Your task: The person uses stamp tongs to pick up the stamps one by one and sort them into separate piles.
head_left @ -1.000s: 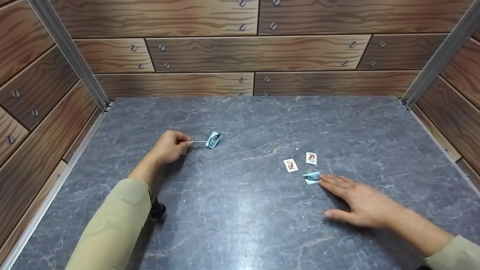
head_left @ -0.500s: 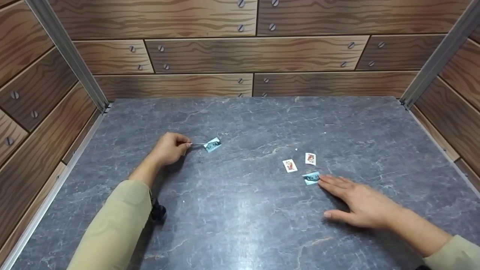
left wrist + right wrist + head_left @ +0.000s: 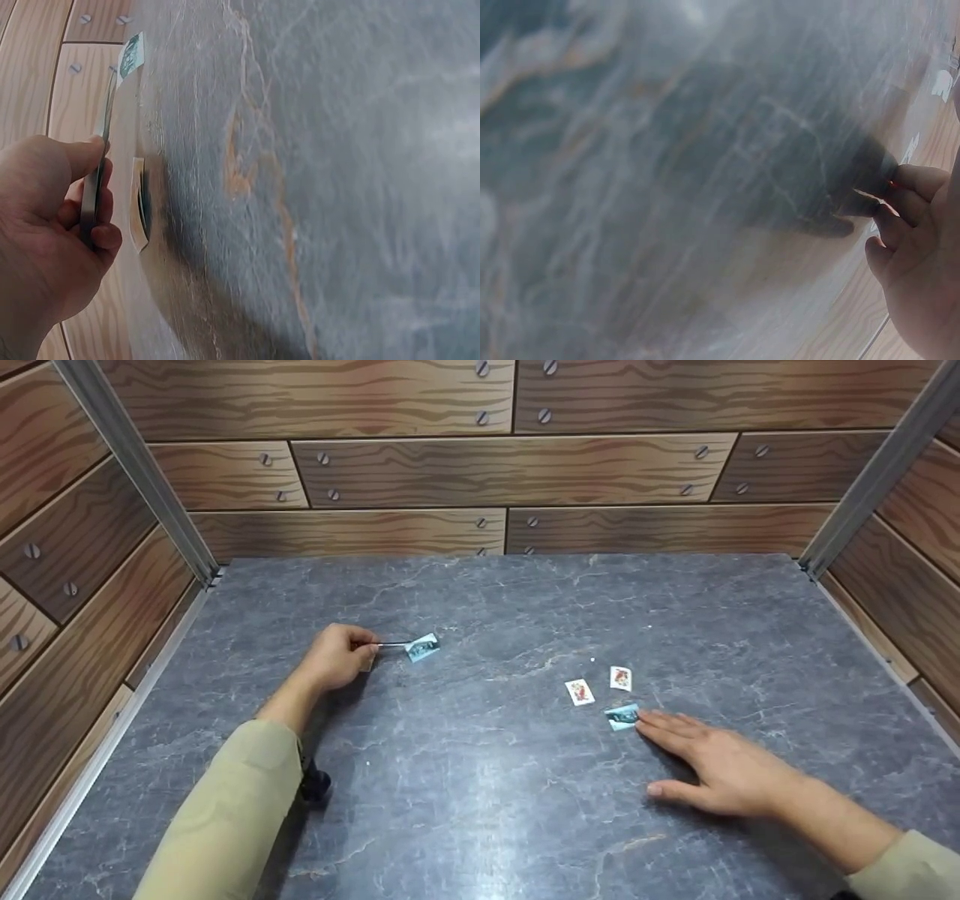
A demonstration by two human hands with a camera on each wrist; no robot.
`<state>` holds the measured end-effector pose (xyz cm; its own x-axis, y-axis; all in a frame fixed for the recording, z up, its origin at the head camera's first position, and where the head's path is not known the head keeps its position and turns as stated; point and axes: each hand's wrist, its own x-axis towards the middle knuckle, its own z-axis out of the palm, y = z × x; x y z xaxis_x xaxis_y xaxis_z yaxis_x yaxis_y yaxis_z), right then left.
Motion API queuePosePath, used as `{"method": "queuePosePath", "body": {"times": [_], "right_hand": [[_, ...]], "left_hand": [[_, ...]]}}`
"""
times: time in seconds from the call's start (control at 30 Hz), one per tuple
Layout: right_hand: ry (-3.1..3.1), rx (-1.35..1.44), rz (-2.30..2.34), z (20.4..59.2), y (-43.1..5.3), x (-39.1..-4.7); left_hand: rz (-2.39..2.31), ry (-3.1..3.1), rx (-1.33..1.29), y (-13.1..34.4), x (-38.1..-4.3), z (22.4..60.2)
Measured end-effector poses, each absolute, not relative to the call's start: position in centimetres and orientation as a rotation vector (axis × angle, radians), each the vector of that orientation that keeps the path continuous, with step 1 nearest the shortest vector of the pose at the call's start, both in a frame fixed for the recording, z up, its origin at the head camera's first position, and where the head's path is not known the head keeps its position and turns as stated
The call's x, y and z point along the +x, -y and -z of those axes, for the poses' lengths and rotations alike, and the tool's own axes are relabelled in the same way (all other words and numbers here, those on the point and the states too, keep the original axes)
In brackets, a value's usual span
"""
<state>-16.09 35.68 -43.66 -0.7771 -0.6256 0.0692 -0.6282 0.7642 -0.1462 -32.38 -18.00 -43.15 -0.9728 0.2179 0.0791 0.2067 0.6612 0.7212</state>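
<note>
In the head view my left hand (image 3: pixel 341 656) pinches slim metal tweezers (image 3: pixel 93 191). Their tips meet the edge of a small blue-and-white card (image 3: pixel 422 647), which is slightly tilted; whether it touches the table I cannot tell. Below the left hand, a small curved card (image 3: pixel 139 206) shows in the left wrist view. My right hand (image 3: pixel 724 769) lies with straight fingers on the table at the right. Its fingertips touch a second blue-and-white card (image 3: pixel 621 717). Beyond that are two tiny playing cards with red figures, the left one (image 3: pixel 580 691) and the right one (image 3: pixel 621 678).
The grey marbled table (image 3: pixel 480 780) runs back to a wood-patterned wall (image 3: pixel 480 472). Similar panels and metal posts (image 3: pixel 142 472) stand at both sides. A tiny white speck (image 3: pixel 592 659) lies behind the playing cards.
The blue card at the tweezers has turned from a steep slant to a flatter one and shifted a little left. My right hand and its card stay put.
</note>
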Motion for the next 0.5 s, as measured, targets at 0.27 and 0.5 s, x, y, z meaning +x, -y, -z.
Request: {"method": "queuePosePath", "body": {"times": [0.27, 0.5], "right_hand": [[2.929, 1.051, -0.265, 43.55, -35.59, -16.10], [2.907, 1.065, -0.261, 43.58, -35.56, -16.14]], "left_hand": [[-1.176, -2.918, 0.346, 18.21, -32.07, 42.91], [-1.184, -2.915, 0.345, 18.22, -32.09, 42.92]]}}
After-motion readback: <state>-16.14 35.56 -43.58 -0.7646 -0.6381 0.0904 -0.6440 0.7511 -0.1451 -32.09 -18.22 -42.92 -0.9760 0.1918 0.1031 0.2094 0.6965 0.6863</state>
